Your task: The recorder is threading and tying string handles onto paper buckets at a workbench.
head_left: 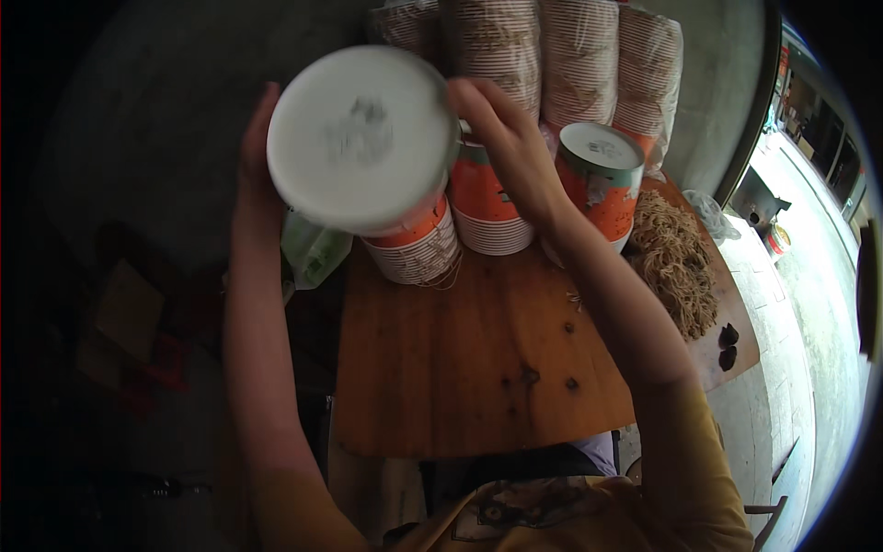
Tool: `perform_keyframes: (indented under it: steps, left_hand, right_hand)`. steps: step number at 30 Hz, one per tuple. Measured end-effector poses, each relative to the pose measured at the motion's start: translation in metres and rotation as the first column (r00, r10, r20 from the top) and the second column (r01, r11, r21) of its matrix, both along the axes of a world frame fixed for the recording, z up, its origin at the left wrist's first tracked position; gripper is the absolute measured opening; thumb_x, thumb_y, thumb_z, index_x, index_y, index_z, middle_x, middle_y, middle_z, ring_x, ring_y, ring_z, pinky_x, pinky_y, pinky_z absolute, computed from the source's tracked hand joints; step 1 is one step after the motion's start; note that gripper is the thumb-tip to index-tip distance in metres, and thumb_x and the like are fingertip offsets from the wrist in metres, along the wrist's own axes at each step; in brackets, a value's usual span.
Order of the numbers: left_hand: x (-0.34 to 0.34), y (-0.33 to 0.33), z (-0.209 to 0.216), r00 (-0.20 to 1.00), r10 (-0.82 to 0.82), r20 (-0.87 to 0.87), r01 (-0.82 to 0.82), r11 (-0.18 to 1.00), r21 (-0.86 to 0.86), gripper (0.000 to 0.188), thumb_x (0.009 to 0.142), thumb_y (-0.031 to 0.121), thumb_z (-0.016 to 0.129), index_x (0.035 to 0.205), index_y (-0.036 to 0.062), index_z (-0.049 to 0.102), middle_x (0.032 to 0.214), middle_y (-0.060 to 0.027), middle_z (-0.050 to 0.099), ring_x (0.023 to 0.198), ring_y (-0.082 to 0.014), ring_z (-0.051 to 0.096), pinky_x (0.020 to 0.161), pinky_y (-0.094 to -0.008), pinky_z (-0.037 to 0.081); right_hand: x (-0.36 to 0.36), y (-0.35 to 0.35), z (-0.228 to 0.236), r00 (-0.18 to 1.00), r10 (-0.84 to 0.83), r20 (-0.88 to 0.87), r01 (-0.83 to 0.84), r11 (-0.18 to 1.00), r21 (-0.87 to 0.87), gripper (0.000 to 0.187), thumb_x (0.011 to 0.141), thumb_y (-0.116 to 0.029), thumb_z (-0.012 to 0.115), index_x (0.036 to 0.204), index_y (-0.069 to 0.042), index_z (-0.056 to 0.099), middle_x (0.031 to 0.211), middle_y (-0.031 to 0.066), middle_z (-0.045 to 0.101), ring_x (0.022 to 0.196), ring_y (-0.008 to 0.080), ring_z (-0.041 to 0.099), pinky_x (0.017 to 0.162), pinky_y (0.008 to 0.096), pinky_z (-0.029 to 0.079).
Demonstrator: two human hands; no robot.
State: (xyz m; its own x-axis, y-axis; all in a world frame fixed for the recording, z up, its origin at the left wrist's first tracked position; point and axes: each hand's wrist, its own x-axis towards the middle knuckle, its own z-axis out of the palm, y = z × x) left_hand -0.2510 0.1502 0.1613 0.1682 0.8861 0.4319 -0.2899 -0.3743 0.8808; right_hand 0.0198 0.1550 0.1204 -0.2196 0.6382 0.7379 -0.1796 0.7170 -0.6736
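A paper bucket (pixel 359 138) is held upside down, high at the left of the table, its round white bottom with a blurred dark print toward me. My left hand (pixel 259 138) grips its left side, the fingers mostly hidden behind it. On its right side my right hand (pixel 504 124) is closed, thumb near the bottom's edge. Directly below is a stack of nested orange and white paper buckets (pixel 416 258) with loose string around its rims; whether the held bucket touches it I cannot tell. Beside it stands a second upside-down stack (pixel 495 216), partly behind my right hand.
A third upside-down bucket stack (pixel 602 179) stands farther right on the wooden table (pixel 460 368). Near it lie a heap of tan string (pixel 676 262) and small dark objects (pixel 728 347). Tall plastic-wrapped bucket stacks (pixel 579 64) line the back. A green bag (pixel 313 248) sits at left.
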Motion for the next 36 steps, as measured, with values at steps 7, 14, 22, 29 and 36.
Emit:
perform_keyframes:
  steps: [7,14,22,29,36]
  left_hand:
    - [-0.035,0.072,-0.108,0.921,0.376,0.097,-0.372,0.926,-0.057,0.074,0.095,0.064,0.029,0.138,0.0063,0.044,0.138,-0.0072,0.048,0.13,-0.018,0.04,0.108,-0.0362,0.027]
    - [-0.016,0.092,-0.158,0.928,0.372,-0.02,-0.372,0.922,-0.109,0.086,0.09,0.072,0.026,0.146,0.0069,0.029,0.149,-0.0067,0.033,0.136,-0.0185,0.03,0.112,-0.0334,0.021]
    - [-0.004,0.064,-0.219,0.861,0.48,-0.17,-0.475,0.877,0.07,0.08,0.095,0.066,0.024,0.149,0.0077,0.019,0.15,-0.0084,0.029,0.138,-0.0217,0.028,0.113,-0.0366,0.022]
    - [-0.02,0.097,-0.254,0.664,0.694,-0.279,-0.537,0.702,0.469,0.104,0.081,0.07,0.053,0.149,0.0035,0.013,0.152,-0.0177,0.019,0.14,-0.0293,0.022,0.112,-0.043,0.021]
    - [0.004,0.028,-0.262,0.554,0.731,-0.398,-0.686,0.672,0.279,0.068,0.097,0.04,0.05,0.148,0.0056,0.021,0.147,-0.0169,0.029,0.132,-0.0281,0.035,0.107,-0.0404,0.031]
  right_hand:
    - [-0.047,0.078,-0.032,0.98,0.196,-0.039,-0.199,0.933,-0.299,0.066,0.094,-0.054,0.046,0.132,-0.001,0.045,0.122,0.0144,0.056,0.113,0.0203,0.054,0.1,0.0328,0.039]
    - [-0.057,0.089,-0.07,0.912,0.014,0.409,0.118,0.948,-0.297,0.084,0.09,-0.053,0.056,0.144,0.002,0.024,0.135,0.0254,0.047,0.127,0.0311,0.046,0.105,0.0374,0.037]
    - [-0.058,0.079,-0.095,0.904,0.063,0.424,0.096,0.934,-0.345,0.084,0.09,-0.054,0.056,0.147,-0.005,0.019,0.133,0.0283,0.047,0.125,0.0342,0.048,0.103,0.0383,0.04]
    - [-0.056,0.089,-0.128,0.901,-0.166,0.401,0.281,0.928,-0.247,0.064,0.089,-0.042,0.062,0.138,-0.01,0.035,0.103,0.0256,0.063,0.095,0.0328,0.066,0.079,0.0446,0.051]
    - [0.05,-0.063,-0.172,0.879,-0.211,0.429,0.177,0.977,0.118,0.045,0.089,-0.016,0.061,0.131,-0.009,0.047,0.128,0.0158,0.052,0.109,0.0353,0.057,0.087,0.0415,0.049]
